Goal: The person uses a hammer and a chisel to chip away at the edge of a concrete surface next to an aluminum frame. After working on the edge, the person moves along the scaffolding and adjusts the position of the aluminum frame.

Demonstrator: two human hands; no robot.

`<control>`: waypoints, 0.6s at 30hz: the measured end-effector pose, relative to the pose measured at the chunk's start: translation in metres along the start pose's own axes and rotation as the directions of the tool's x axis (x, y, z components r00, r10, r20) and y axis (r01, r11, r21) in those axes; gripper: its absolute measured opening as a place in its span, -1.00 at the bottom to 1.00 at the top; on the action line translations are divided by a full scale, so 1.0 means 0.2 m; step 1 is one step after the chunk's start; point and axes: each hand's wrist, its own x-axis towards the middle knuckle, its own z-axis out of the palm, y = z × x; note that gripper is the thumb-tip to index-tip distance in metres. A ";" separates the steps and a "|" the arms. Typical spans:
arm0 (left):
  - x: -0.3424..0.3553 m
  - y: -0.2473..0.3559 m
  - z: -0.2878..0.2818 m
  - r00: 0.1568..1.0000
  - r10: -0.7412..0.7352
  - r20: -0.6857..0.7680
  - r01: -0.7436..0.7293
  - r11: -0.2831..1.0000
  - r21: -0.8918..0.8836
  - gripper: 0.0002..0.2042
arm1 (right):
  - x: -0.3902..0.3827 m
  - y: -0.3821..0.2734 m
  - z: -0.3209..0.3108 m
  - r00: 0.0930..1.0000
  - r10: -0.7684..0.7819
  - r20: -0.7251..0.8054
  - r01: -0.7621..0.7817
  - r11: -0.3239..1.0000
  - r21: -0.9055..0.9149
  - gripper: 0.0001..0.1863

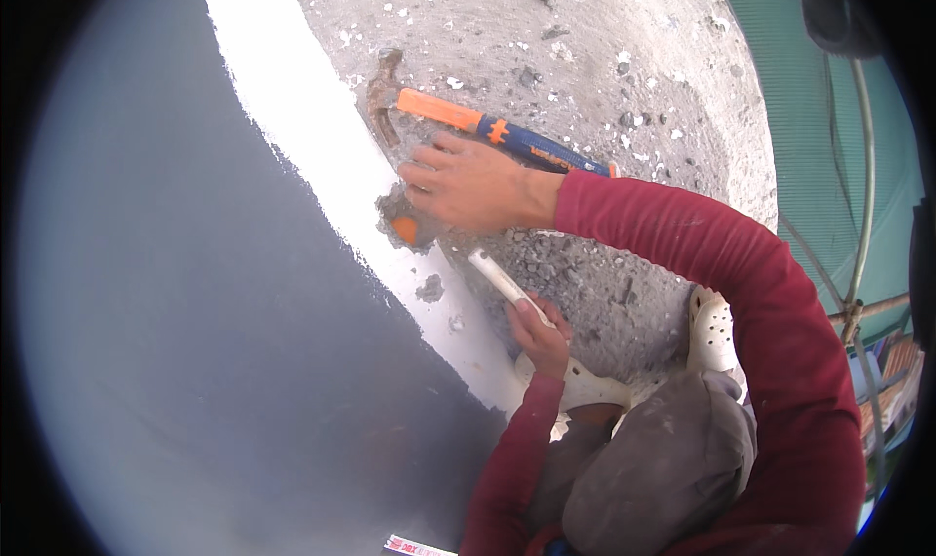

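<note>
My left hand (542, 338) is closed round a white rod-like piece (505, 281), perhaps a length of plastic pipe; its free end points toward the wall base. My right hand (478, 186) reaches over the rubble beside a rough hole (392, 205) broken in the wall's white strip. Its fingers are spread and hold nothing visible, and its fingertips are close to the hole's edge. An orange round pipe end (405, 229) shows inside the hole. Just beyond my right hand, a claw hammer (439, 108) with an orange and blue handle and rusty head lies on the floor.
The wall (224, 312) is grey with a white strip (283, 98) along its foot. Broken grey rubble (575, 273) and white chips litter the rough concrete floor (663, 69). Green netting (819, 147) and scaffold poles (863, 186) stand at the right. My white clogs (714, 332) are near the rubble.
</note>
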 end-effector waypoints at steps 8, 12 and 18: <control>0.25 0.25 0.00 0.995 -0.100 -0.017 0.094 0.976 -0.198 -0.58 | -0.18 0.10 -0.19 0.801 0.576 0.165 -0.556 0.817 -0.154 -0.68; 0.28 0.31 -0.01 0.980 -0.194 -0.036 0.174 0.939 -0.297 -0.60 | -0.11 0.12 -0.21 0.803 0.538 0.257 -0.510 0.843 -0.171 -0.64; 0.26 0.34 -0.03 0.978 -0.210 -0.014 0.196 0.934 -0.298 -0.61 | -0.28 -0.09 -0.49 0.671 0.592 0.446 -0.696 0.296 0.654 -0.56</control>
